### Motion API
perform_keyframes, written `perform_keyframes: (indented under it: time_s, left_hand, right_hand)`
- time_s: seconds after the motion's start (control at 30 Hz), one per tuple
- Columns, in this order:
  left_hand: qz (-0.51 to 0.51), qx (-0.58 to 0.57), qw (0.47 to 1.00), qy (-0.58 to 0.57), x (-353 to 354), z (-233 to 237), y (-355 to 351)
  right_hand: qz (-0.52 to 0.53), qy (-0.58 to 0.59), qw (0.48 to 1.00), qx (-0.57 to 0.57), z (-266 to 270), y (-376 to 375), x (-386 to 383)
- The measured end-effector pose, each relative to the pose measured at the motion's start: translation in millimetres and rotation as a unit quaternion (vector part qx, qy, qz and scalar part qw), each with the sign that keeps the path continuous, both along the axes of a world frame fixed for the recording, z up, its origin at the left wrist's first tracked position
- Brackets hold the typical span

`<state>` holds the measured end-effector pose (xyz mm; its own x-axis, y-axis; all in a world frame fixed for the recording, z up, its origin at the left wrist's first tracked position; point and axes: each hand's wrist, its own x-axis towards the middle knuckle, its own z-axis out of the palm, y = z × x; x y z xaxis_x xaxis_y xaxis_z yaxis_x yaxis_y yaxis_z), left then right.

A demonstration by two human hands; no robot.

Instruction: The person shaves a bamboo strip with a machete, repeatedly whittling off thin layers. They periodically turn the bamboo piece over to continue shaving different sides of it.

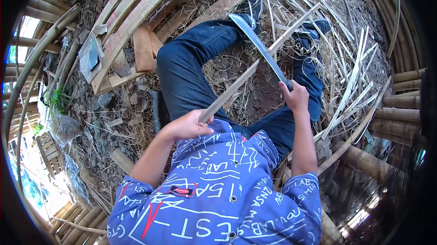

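Note:
A long bamboo strip (231, 89) slants up and away from my left hand (188, 125), which is closed around its near end by my lap. My right hand (297, 96) is wrapped round the dark handle of a machete (255, 38), over my bent leg. The machete's blade points up and to the left. It crosses in front of the strip, hiding a short stretch of it, and the strip's far part continues beyond the blade toward my foot. Thin shavings (220, 70) lie on the ground between my legs.
Long wooden planks (136, 22) lie at the upper left, with a phone (94, 54) on clear plastic beside them. Thin bamboo slivers (353, 91) are scattered on the right. A thick bamboo pole (366, 161) lies at the lower right, by the bamboo wall (395, 114).

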<state>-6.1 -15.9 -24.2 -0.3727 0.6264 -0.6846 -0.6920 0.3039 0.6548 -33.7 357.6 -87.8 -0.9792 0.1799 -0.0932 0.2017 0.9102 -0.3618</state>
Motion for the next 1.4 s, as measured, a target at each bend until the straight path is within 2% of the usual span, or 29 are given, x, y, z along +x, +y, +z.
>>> perform_keyframes:
  time_s: [0.17, 0.33, 0.4, 0.47, 0.53, 0.6, 0.67, 0.8, 0.87, 1.0, 1.13, 1.2, 1.27, 1.33, 1.37, 1.4]
  left_hand:
    - [-0.008, 0.0, 1.0, -0.008, -4, -9, 14]
    - [0.011, -0.014, 0.999, -0.043, -13, -8, 27]
    - [-0.006, -0.013, 1.0, -0.026, -11, -10, 26]
    - [-0.005, -0.013, 1.0, 0.028, -8, -8, 22]
    - [-0.012, -0.005, 0.999, 0.031, -5, -6, 17]
    - [-0.015, 0.008, 0.999, 0.039, -5, -4, 17]
    - [-0.008, 0.004, 1.0, 0.004, -3, -1, 21]
    - [0.001, 0.008, 1.0, 0.014, -4, 0, 26]
    - [0.0, -0.004, 1.0, 0.013, -6, 6, 27]
    - [-0.004, -0.005, 1.0, 0.012, -9, 4, 22]
    - [-0.022, 0.011, 0.999, 0.034, -10, 1, 20]
    - [0.003, -0.037, 0.999, 0.019, -11, 6, 28]
    - [-0.003, -0.036, 0.999, 0.009, -9, 1, 24]
    - [-0.023, -0.002, 0.998, 0.057, -2, 0, 17]
    - [-0.009, 0.021, 0.998, 0.058, 1, -3, 13]
    - [-0.007, 0.018, 0.998, 0.06, 1, 0, 15]
  right_hand:
    - [0.03, -0.002, 0.999, 0.03, 7, 2, 14]
    - [0.13, 0.011, 0.986, -0.101, 12, -61, 42]
    - [0.158, 0.012, 0.982, -0.107, 10, -77, 47]
    - [0.152, 0.005, 0.982, -0.114, 8, -78, 42]
    - [0.149, 0.01, 0.985, -0.09, 12, -67, 31]
    - [0.085, -0.025, 0.994, -0.065, 11, -49, 17]
    - [0.111, 0.017, 0.993, -0.032, 4, -39, 14]
    - [0.115, 0.002, 0.993, -0.009, 8, -34, 13]
    - [0.111, 0.043, 0.993, -0.021, 6, -37, 12]
    - [0.113, 0.043, 0.993, -0.008, 6, -39, 11]
    - [0.114, 0.029, 0.992, -0.044, 14, -55, 21]
    - [0.172, 0.035, 0.982, -0.067, 21, -68, 28]
    - [0.189, 0.027, 0.98, -0.049, 22, -68, 27]
    - [0.133, 0.023, 0.988, -0.073, 16, -58, 20]
    - [0.071, -0.002, 0.995, -0.066, 15, -49, 11]
    - [0.069, -0.007, 0.997, -0.044, 10, -41, 4]
